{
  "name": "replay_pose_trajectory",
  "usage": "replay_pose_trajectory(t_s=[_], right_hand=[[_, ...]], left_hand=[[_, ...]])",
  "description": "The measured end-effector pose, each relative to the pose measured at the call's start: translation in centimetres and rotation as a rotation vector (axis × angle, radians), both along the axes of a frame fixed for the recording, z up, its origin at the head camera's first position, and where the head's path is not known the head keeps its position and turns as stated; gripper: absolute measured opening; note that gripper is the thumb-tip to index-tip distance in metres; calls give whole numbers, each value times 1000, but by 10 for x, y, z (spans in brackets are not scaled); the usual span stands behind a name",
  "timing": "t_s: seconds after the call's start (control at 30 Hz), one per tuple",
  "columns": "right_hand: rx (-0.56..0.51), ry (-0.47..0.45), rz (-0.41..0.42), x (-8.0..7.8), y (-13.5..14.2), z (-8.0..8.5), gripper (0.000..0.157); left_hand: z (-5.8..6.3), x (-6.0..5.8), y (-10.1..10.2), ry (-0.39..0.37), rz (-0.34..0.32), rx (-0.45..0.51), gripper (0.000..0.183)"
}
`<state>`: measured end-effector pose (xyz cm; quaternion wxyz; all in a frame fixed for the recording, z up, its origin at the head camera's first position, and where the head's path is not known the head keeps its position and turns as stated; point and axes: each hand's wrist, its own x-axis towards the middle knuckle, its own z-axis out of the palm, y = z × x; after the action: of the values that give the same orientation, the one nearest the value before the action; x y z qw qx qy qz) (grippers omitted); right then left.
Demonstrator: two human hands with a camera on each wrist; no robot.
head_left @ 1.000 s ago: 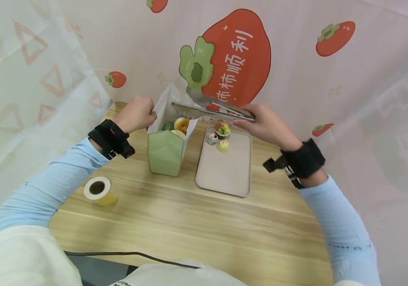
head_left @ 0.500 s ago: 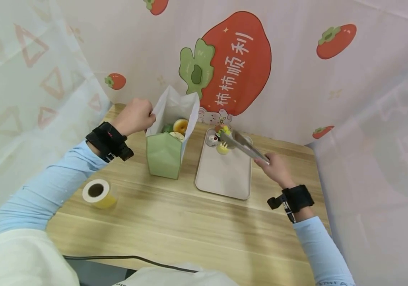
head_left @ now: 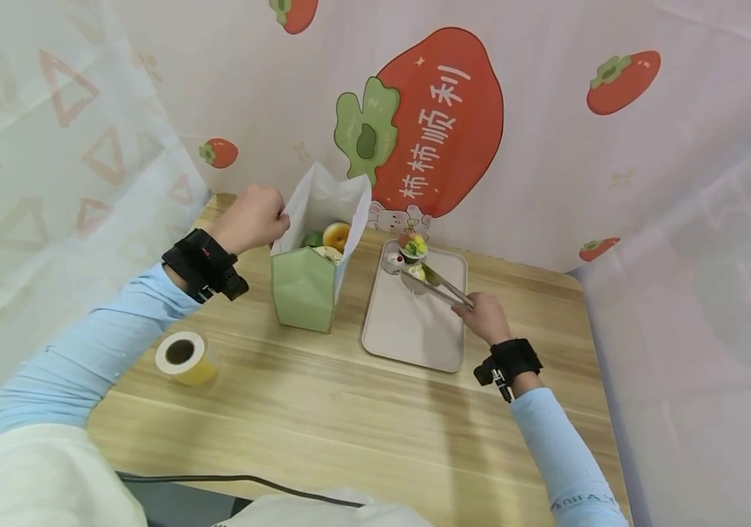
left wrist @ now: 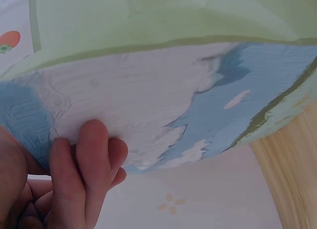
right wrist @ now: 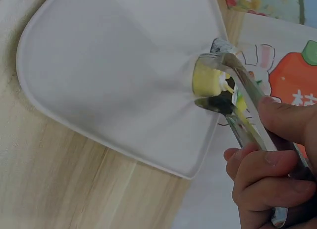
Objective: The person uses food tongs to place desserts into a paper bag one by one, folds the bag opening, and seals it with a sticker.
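Note:
My left hand [head_left: 255,217] grips the upper left edge of a green paper bag [head_left: 304,288]; in the left wrist view its fingers [left wrist: 94,155] curl against the bag's printed side. Inside the bag's mouth a round bun [head_left: 336,236] and other food show. With my right hand [head_left: 486,318] I hold metal tongs [head_left: 446,287], whose tips stand on either side of a small yellow cake [right wrist: 207,79] on the tray [head_left: 408,337]. Whether the tips touch it I cannot tell. Beside it are a small white cake [head_left: 393,262] and a cup with colourful topping [head_left: 413,247].
A roll of yellow tape [head_left: 184,357] stands on the wooden table [head_left: 270,424] at the left. A patterned cloth [head_left: 533,176] rises behind the table, and a black cable [head_left: 244,479] runs along its front edge.
My right hand has swung the tongs from over the bag's mouth down and right to the tray, where the tips now flank the yellow cake. My left hand stays at the bag's edge.

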<state>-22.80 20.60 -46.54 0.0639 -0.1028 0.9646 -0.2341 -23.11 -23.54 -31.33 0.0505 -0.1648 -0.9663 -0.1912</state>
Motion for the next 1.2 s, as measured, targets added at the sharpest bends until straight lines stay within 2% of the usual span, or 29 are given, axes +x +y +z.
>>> replay_pose_trajectory(t_s=[0.17, 0.37, 0.47, 0.63, 0.77, 1.0, 1.1, 1.2], right_hand=[[39, 28, -9, 2, 1, -4, 28], [36, 44, -21, 2, 4, -2, 27], [12, 20, -38, 5, 6, -1, 29], [-94, 20, -48, 16, 17, 7, 32], [-211, 60, -42, 27, 25, 31, 30], [-342, 219, -29, 40, 16, 100, 27], [-404, 245, 31, 42, 3, 127, 22], [-372, 264, 130, 38, -17, 151, 17]], left_hand=[[-1, 1, 0, -12, 9, 10, 39], [3, 2, 0, -23, 9, 7, 38], [4, 3, 1, -26, 6, 10, 39], [4, 4, 1, -32, 9, 19, 39], [4, 4, 1, -23, 13, 19, 39], [5, 3, 4, -34, -2, 22, 40], [5, 3, 5, -36, -12, 26, 40], [4, 3, 3, -33, -14, 26, 39]])
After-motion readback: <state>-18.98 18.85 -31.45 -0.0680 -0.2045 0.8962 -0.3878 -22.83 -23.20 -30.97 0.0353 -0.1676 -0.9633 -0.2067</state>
